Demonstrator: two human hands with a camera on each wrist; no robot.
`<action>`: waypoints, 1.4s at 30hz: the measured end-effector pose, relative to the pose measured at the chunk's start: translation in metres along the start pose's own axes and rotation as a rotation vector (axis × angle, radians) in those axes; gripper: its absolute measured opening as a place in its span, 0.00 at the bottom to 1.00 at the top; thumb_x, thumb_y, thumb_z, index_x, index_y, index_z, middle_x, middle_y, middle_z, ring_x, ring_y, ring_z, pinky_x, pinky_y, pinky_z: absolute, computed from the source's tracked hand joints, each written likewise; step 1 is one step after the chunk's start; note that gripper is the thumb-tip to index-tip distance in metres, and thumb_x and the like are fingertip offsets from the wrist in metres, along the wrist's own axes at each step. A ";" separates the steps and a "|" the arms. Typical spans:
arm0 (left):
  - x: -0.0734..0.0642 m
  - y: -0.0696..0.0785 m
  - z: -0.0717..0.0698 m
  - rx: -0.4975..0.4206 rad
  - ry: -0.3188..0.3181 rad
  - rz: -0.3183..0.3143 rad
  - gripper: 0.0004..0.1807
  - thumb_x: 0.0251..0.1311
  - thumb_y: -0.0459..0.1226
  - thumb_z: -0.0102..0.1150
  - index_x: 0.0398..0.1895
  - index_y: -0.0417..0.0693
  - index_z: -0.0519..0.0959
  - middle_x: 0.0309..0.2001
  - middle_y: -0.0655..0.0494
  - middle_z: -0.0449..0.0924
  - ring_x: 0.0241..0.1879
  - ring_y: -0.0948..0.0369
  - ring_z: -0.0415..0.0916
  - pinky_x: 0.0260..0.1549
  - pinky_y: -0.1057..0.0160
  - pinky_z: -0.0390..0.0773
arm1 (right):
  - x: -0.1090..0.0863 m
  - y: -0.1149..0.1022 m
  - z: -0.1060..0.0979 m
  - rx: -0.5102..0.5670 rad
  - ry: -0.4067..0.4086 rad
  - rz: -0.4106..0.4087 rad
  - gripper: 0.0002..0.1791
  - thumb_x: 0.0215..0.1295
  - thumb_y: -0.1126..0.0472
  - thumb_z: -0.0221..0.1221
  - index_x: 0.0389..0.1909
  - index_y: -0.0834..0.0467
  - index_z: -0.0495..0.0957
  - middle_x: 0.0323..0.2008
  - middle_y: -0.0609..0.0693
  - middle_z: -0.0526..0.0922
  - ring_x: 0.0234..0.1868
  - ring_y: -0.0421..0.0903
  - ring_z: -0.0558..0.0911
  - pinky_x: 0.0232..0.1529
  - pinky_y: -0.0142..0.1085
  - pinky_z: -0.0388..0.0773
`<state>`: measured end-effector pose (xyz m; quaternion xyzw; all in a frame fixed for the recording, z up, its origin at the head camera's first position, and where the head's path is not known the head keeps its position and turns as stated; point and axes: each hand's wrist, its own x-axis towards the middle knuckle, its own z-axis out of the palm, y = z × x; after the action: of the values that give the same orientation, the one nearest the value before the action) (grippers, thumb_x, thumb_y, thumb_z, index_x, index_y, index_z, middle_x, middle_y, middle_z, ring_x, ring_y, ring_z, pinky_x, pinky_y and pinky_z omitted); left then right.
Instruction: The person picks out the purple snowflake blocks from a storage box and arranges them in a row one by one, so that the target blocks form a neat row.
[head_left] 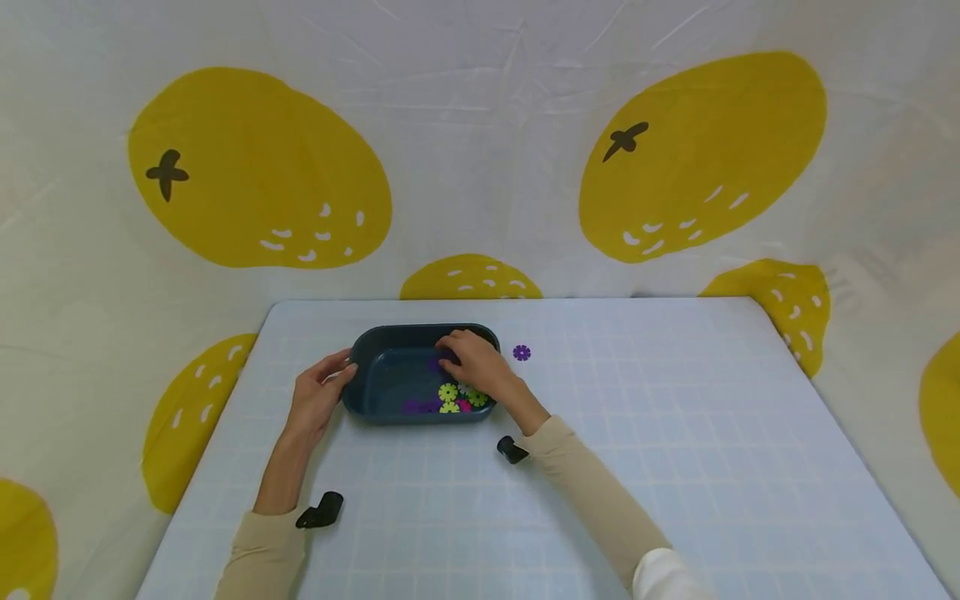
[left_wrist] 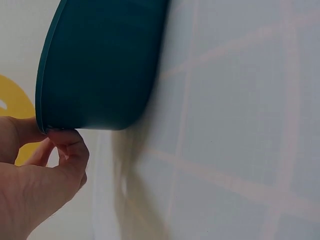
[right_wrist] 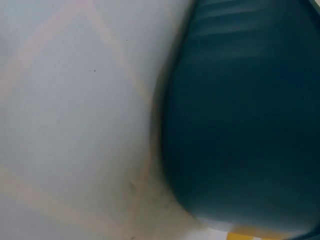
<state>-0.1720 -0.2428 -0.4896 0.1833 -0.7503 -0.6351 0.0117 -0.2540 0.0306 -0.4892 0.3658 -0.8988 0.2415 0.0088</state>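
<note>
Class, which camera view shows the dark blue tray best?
The head view: it alone shows the tray almost whole, with the flower-shaped pieces inside. Both wrist views show mainly its outside; the left one includes the left hand pinching it.

Two hands (head_left: 318, 392), one tray (head_left: 386, 383), two wrist devices (head_left: 322, 511), at least three yellow-green pieces (head_left: 447, 395), four purple (head_left: 522, 357), one pink (head_left: 464, 406), one white (head_left: 462, 388)

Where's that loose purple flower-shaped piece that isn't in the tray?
In the head view, the purple piece lies on the table, just beyond the right end of the dark tray, to the right of the person's right hand.
</note>
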 end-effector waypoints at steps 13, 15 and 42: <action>-0.003 0.002 -0.001 0.013 -0.004 0.026 0.26 0.73 0.38 0.61 0.71 0.41 0.73 0.56 0.49 0.72 0.44 0.67 0.77 0.41 0.73 0.77 | -0.003 -0.006 0.007 -0.267 -0.048 0.001 0.14 0.74 0.62 0.62 0.56 0.58 0.83 0.50 0.54 0.83 0.51 0.51 0.80 0.55 0.39 0.79; -0.003 0.002 -0.001 0.012 0.000 0.024 0.26 0.73 0.38 0.61 0.71 0.41 0.73 0.56 0.49 0.72 0.45 0.66 0.77 0.41 0.72 0.77 | -0.003 -0.006 0.007 -0.268 -0.054 0.003 0.13 0.75 0.62 0.61 0.56 0.57 0.84 0.50 0.53 0.84 0.51 0.50 0.80 0.54 0.38 0.79; -0.001 -0.002 0.004 -0.024 0.038 0.021 0.24 0.72 0.37 0.62 0.70 0.42 0.75 0.52 0.54 0.73 0.42 0.66 0.76 0.39 0.72 0.76 | -0.004 0.010 0.007 0.352 0.477 -0.043 0.11 0.70 0.70 0.64 0.52 0.66 0.83 0.44 0.56 0.86 0.43 0.48 0.83 0.49 0.37 0.81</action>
<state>-0.1712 -0.2392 -0.4918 0.1874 -0.7442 -0.6402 0.0350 -0.2563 0.0367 -0.5005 0.3138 -0.8077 0.4723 0.1613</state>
